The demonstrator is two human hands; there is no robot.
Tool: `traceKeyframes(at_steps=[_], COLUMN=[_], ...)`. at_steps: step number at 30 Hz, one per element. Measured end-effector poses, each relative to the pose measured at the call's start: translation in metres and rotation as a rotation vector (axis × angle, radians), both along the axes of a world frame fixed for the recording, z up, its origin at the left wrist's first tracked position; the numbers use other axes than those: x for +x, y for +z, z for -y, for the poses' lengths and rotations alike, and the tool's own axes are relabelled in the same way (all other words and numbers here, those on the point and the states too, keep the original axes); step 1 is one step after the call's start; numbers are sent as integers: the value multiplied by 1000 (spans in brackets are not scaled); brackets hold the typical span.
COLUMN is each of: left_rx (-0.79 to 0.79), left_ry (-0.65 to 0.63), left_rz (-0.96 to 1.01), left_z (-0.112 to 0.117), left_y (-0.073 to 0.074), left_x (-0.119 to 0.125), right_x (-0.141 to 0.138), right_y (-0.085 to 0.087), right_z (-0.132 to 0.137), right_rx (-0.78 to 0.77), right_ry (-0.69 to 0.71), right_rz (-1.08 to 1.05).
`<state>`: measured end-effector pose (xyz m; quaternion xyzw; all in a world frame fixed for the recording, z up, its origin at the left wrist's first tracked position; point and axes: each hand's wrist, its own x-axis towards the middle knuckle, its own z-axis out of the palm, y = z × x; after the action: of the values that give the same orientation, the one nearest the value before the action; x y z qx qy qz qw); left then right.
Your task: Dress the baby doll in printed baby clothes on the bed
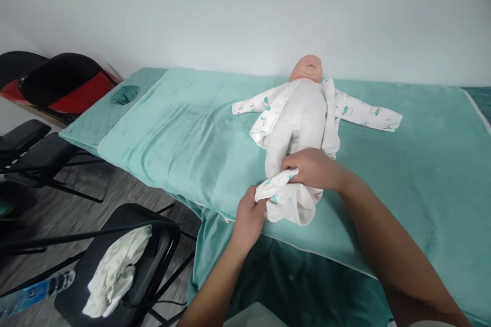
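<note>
A baby doll with a white cloth body lies on its back on the green bed, head toward the wall. Its printed white jacket hangs open, with both sleeves spread to the sides. At the doll's feet is a pair of small printed white pants, bunched up. My left hand pinches the left edge of the pants. My right hand is closed around their upper part by the doll's leg; its fingertips are partly hidden.
The green massage bed runs along the wall and has a face hole at its left end. A black chair below holds a crumpled white garment, beside a water bottle. Red and black chairs stand at far left.
</note>
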<state>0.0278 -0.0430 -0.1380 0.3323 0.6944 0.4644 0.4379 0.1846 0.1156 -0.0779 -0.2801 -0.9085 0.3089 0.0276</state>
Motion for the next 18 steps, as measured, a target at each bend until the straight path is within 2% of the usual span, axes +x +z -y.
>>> traceKeyframes(at_steps=[4, 8, 12, 18], left_rx=[9, 174, 337, 424], left_ry=[-28, 32, 91, 129], left_rz=[22, -79, -117, -67], left_z=[-3, -12, -34, -67], left_y=[-2, -17, -29, -27], left_x=[-2, -3, -9, -21], right_x=[2, 5, 5, 2], right_y=[1, -3, -3, 7], right_z=[-2, -9, -12, -8], right_rx=[-26, -115, -182, -228], right_ry=[-24, -33, -31, -92], right_rz=[-17, -62, -69, -44])
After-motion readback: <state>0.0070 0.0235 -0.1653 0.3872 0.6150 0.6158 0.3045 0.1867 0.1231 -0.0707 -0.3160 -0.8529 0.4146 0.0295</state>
